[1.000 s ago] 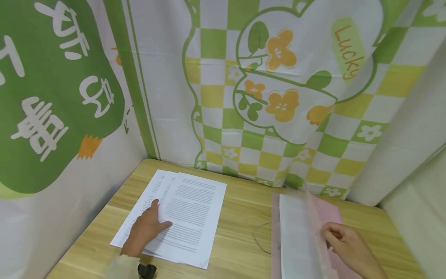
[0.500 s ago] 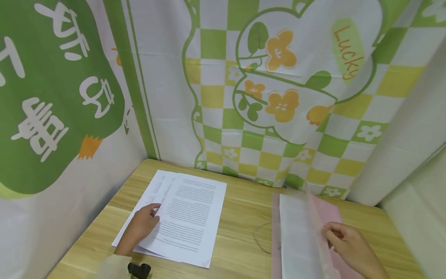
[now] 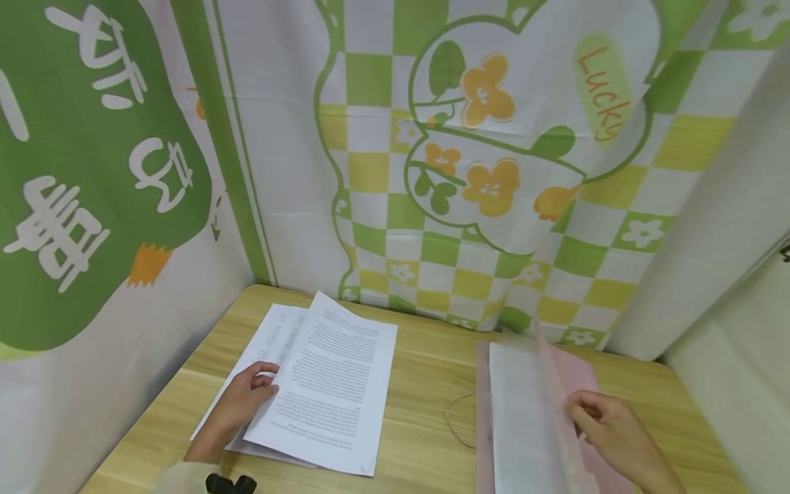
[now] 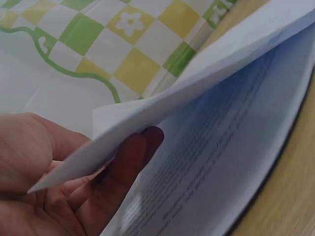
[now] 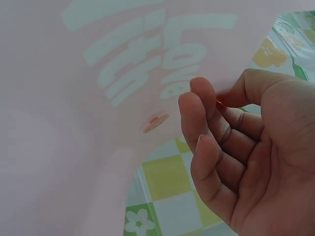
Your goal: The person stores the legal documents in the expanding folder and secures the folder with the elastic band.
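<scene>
At the left of the head view, my left hand (image 3: 241, 399) pinches the left edge of a printed paper sheet (image 3: 327, 391). That sheet is lifted and bowed over other printed sheets (image 3: 269, 343) on the table. In the left wrist view, the thumb lies above the paper (image 4: 182, 93) and the fingers (image 4: 130, 160) are under it. My right hand (image 3: 617, 433) pinches the raised pink cover of a document folder (image 3: 557, 391). White sheets (image 3: 524, 418) lie inside the folder. Pale lettering and a small button (image 5: 156, 123) show on the translucent cover in the right wrist view.
A thin string loop (image 3: 457, 418) lies beside the folder on the wooden table (image 3: 426, 384). Patterned cloth (image 3: 432, 247) hangs along the table's back edge, and another cloth wall (image 3: 154, 322) stands close on the left.
My left hand has gone from spread on the sheets to pinching the top paper's left edge, which has risen and turned slightly. The right hand stays on the folder cover. The head view has shifted a little.
</scene>
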Demonstrator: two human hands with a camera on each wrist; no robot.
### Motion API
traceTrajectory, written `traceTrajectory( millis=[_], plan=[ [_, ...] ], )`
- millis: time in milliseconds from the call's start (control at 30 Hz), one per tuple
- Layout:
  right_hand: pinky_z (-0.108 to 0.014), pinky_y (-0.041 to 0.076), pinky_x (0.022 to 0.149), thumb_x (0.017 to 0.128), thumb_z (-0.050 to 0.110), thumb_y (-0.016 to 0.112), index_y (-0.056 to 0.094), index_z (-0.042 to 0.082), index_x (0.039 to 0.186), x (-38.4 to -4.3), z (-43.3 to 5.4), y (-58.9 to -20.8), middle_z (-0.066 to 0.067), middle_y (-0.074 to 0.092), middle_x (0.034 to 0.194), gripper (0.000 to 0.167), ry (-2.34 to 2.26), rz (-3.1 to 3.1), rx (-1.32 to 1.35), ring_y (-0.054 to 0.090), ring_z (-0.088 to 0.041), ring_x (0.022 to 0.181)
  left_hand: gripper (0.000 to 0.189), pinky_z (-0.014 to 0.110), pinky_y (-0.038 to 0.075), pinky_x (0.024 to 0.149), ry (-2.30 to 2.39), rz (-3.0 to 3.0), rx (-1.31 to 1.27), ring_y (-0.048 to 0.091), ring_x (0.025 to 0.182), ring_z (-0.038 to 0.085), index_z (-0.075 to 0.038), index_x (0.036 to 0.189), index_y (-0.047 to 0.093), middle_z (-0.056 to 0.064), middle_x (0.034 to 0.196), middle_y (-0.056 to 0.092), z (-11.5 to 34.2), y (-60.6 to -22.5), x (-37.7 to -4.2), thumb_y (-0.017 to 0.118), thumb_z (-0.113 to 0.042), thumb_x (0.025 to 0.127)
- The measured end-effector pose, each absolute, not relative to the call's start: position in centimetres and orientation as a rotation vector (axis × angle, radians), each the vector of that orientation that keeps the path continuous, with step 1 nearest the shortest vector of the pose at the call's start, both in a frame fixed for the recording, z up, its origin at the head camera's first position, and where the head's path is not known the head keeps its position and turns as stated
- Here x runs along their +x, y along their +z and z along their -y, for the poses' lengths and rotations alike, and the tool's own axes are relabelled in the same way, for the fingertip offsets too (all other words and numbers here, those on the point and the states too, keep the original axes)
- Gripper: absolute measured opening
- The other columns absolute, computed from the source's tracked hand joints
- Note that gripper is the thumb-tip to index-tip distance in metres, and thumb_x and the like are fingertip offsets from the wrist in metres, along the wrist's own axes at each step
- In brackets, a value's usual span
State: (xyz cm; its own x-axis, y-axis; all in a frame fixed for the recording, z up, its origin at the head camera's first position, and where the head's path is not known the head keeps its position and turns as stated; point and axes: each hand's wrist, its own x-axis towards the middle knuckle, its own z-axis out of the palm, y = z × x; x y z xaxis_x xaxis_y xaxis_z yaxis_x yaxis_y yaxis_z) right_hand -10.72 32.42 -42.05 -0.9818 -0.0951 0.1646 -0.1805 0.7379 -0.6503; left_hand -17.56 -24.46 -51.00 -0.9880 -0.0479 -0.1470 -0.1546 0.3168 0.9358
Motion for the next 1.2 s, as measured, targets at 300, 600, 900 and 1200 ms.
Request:
traceTrajectory(
  millis=[300, 600, 900, 1200],
  plan=[
    [-0.025, 0.047, 0.056, 0.102, 0.008, 0.063, 0.063, 0.018, 0.082, -11.2, -32.4, -41.8, 0.011, 0.054, 0.066, 0.022, 1.040, 2.757, 0.286, 0.057, -0.011, 0.062, 0.041, 0.030, 0.053, 0.067, 2.112, -2.103, -0.213, 0.064, 0.083, 0.017, 0.009, 0.137, 0.049, 0.007, 0.099, 0.065, 24.1, -50.7, -17.5, 0.061, 0.002, 0.098],
    [-0.025, 0.048, 0.058, 0.102, 0.009, 0.063, 0.062, 0.018, 0.082, -11.0, -32.3, -41.7, 0.009, 0.055, 0.066, 0.022, 1.061, 2.777, 0.261, 0.058, -0.011, 0.063, 0.040, 0.029, 0.052, 0.070, 2.159, -2.010, -0.153, 0.062, 0.086, 0.017, 0.007, 0.137, 0.049, 0.007, 0.100, 0.064, 22.5, -51.1, -17.6, 0.061, 0.001, 0.099],
    [-0.026, 0.048, 0.058, 0.103, 0.012, 0.062, 0.063, 0.018, 0.082, -10.8, -32.3, -41.8, 0.008, 0.056, 0.066, 0.022, 1.089, 2.784, 0.244, 0.058, -0.012, 0.063, 0.042, 0.032, 0.053, 0.071, 2.174, -1.931, -0.067, 0.065, 0.090, 0.021, 0.006, 0.139, 0.046, 0.009, 0.105, 0.065, 19.6, -51.3, -18.0, 0.059, -0.001, 0.101],
    [-0.026, 0.049, 0.059, 0.104, 0.013, 0.061, 0.065, 0.015, 0.085, -10.5, -32.4, -41.9, 0.006, 0.056, 0.067, 0.020, 1.118, 2.819, 0.198, 0.058, -0.013, 0.064, 0.033, 0.033, 0.051, 0.068, 2.204, -1.982, -0.124, 0.065, 0.086, 0.023, 0.002, 0.130, 0.055, 0.011, 0.102, 0.068, 15.3, -51.9, -18.5, 0.061, 0.001, 0.098]
  ],
)
